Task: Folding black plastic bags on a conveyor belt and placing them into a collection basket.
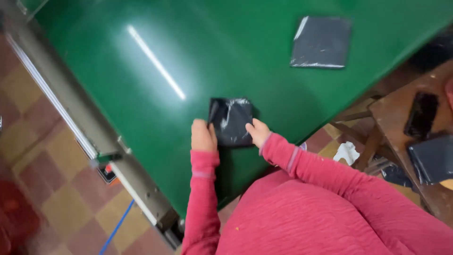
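A small black folded item in clear plastic wrap (230,120) lies on the glossy green table (155,61) near its front edge. My left hand (203,136) grips the packet's left side with curled fingers. My right hand (259,132) pinches its right lower edge. Both arms wear pink-red sleeves. A second, larger dark wrapped packet (321,42) lies flat farther back on the table to the right, apart from both hands.
A metal frame rail (80,127) runs along the table's left side over a checkered tile floor. To the right stands a wooden bench (401,118) holding several dark packets (432,158). A crumpled white scrap (347,152) lies on the floor.
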